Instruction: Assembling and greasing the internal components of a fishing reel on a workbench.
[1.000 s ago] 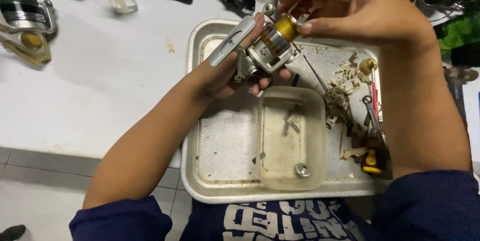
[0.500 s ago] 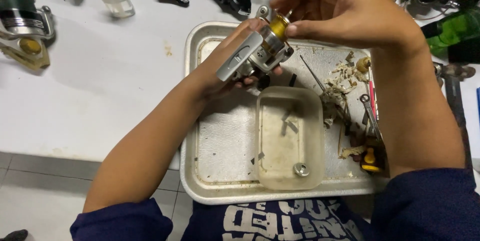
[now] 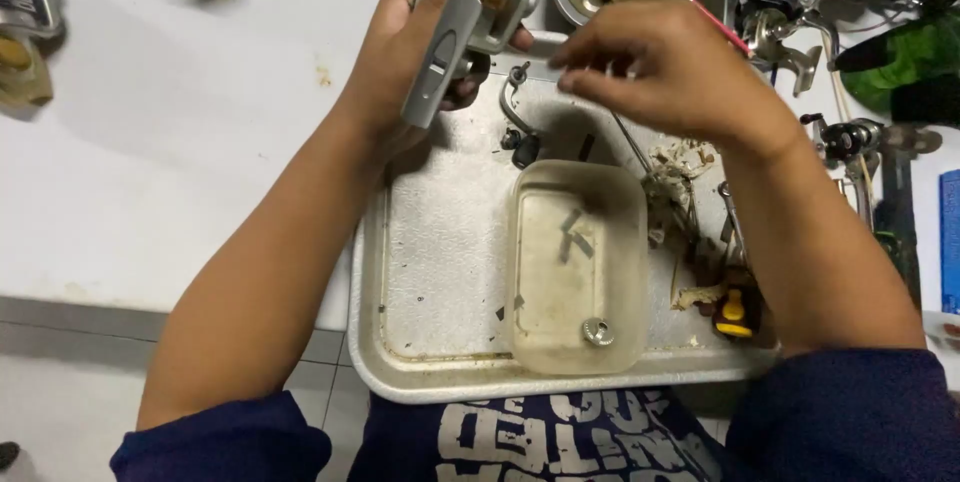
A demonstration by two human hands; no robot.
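Observation:
My left hand [image 3: 400, 62] grips a silver fishing reel [image 3: 470, 12] with a gold spool, held over the far rim of the metal tray [image 3: 420, 272]. A curved bail wire [image 3: 512, 107] with a dark roller shows just under the reel. My right hand [image 3: 670, 72] hovers to the right of the reel with thumb and fingers pinched together. What they pinch, if anything, is too small to see. A thin red-tipped rod [image 3: 700, 12] shows behind its knuckles.
A clear plastic tub [image 3: 580, 262] with a small round metal part [image 3: 598, 332] sits in the tray. Loose parts, scraps and a yellow-capped piece [image 3: 733, 314] lie along the tray's right side. Other reels [image 3: 790, 17] and a green object [image 3: 905, 57] crowd the far right.
My left hand has carried the reel toward the tray's far edge. My right hand has come off the gold spool and now sits to the right of the reel, fingers pinched.

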